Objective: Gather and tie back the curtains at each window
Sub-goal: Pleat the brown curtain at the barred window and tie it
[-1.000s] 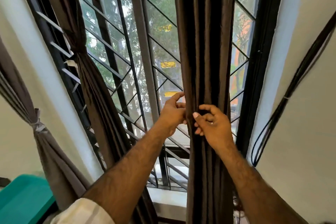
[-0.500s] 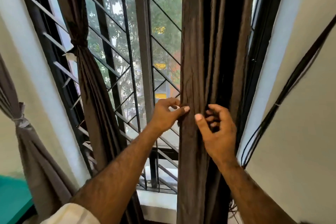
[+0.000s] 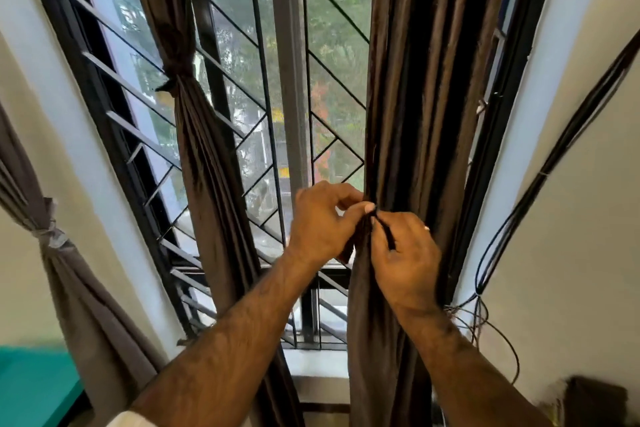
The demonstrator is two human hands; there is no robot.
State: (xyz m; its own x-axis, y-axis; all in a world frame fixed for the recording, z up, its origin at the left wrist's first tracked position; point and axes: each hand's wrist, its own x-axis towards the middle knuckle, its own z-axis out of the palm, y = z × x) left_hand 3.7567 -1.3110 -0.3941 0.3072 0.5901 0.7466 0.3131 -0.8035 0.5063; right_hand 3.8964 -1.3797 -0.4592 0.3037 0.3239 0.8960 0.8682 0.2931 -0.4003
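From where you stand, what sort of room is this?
Probably a room in a home: a barred window hung with brown curtains, one already tied back, loose cables along the plain wall, trees outside.

Dark brown curtain [image 3: 415, 114] of faintly glossy cloth; window grille [image 3: 242, 55] black metal.

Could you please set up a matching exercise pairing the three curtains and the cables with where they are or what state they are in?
Things:
1. right brown curtain
2. middle brown curtain
3. grey curtain
4. black cables

Places or states:
A. tied already, at the far left edge of the view
B. running along the right wall
C. tied already, hanging before the window grille
D. not yet tied, with the left hand and right hand working a dark tie at it

Pairs: 1-D, 2-C, 3-A, 4-B
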